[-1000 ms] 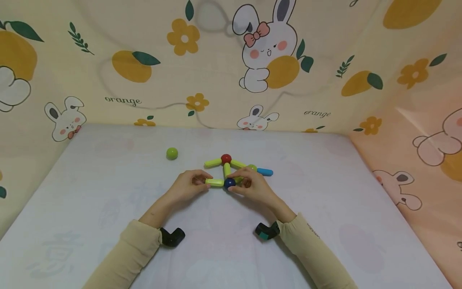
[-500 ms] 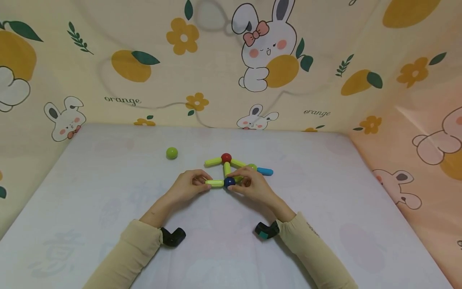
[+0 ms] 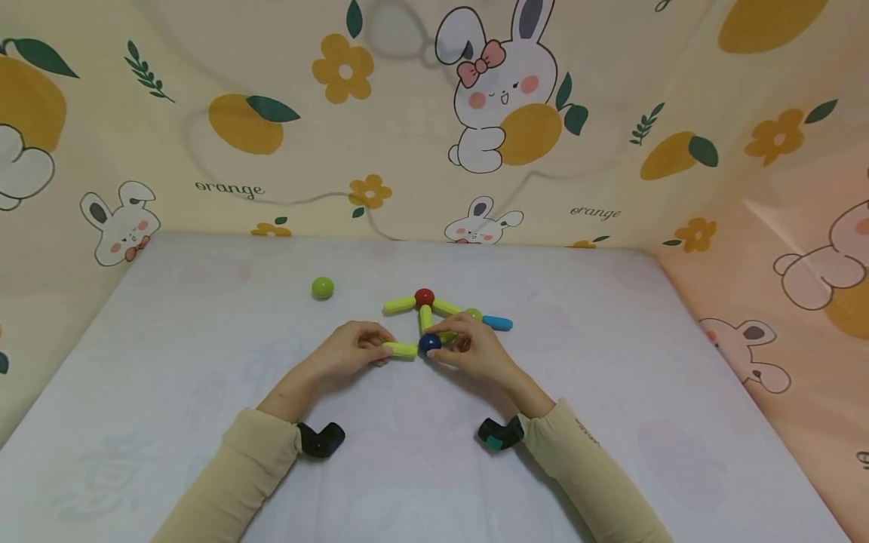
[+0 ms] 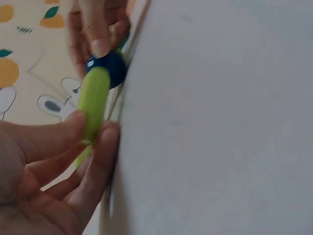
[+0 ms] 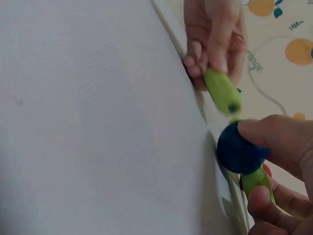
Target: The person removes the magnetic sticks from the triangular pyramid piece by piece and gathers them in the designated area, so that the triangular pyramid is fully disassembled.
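Observation:
My left hand [image 3: 348,351] pinches a yellow-green magnetic rod [image 3: 403,351] between thumb and fingers. Its free end points at a dark blue ball [image 3: 429,345], and the right wrist view shows a small gap between rod end [image 5: 233,105] and ball [image 5: 236,149]. With thumb and fingers my right hand [image 3: 475,351] grips that ball and, in its wrist view, another green rod [image 5: 255,183] beneath it. Behind the hands, a red ball [image 3: 424,297] joins several yellow-green rods. Further right, a green ball [image 3: 474,313], partly covered by the right hand, bears a blue rod [image 3: 498,323].
A loose green ball [image 3: 322,288] lies at the back left of the white table [image 3: 421,467]. A cloth backdrop [image 3: 407,136] printed with rabbits and oranges rises behind the table. Black wrist devices [image 3: 322,440] sit at both sleeve cuffs.
The rod in my left hand has come away from the blue ball, moving slightly left and toward me. My right hand keeps its grip on the ball, nearly still.

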Demonstrator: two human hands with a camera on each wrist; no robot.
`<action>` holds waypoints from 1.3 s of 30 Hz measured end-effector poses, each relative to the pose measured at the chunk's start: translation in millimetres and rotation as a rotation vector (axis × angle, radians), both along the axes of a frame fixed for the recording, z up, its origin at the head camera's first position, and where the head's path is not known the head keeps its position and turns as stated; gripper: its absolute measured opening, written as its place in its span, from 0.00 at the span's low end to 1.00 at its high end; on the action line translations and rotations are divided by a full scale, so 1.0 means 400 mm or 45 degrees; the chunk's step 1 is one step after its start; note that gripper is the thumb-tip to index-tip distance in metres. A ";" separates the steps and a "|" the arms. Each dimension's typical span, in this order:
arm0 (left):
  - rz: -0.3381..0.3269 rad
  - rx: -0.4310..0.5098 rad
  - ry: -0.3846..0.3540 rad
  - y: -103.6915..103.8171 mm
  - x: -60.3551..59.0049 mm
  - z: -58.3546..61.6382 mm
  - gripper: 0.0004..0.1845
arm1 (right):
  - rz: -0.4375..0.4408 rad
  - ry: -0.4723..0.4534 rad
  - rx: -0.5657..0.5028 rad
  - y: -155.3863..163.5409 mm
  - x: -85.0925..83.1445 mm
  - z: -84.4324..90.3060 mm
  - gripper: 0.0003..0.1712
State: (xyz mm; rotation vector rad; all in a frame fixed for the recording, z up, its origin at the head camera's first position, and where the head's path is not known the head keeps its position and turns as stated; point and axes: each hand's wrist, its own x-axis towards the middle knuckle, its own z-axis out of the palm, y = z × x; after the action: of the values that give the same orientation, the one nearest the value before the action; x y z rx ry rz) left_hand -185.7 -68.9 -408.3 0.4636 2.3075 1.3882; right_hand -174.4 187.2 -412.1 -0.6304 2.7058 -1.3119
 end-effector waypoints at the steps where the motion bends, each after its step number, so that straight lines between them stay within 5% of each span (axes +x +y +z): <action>1: -0.009 0.020 -0.017 -0.005 0.000 -0.002 0.11 | -0.014 -0.008 -0.001 0.002 0.001 0.000 0.18; 9: 0.023 0.108 -0.093 -0.037 0.004 -0.012 0.12 | -0.061 -0.085 -0.019 0.013 0.007 0.001 0.20; 31: 0.238 -0.069 0.146 -0.121 -0.009 -0.001 0.15 | -0.038 -0.045 -0.073 0.013 0.006 -0.005 0.19; 39: 0.287 -0.113 0.161 -0.143 -0.015 0.003 0.15 | -0.055 -0.026 -0.055 0.010 0.009 -0.010 0.20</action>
State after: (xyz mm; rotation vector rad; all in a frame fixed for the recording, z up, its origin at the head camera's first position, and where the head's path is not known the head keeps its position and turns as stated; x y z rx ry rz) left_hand -191.8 -126.0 -407.0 0.2781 2.5788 1.3847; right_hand -170.7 191.3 -416.1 -0.5624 2.6961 -1.3819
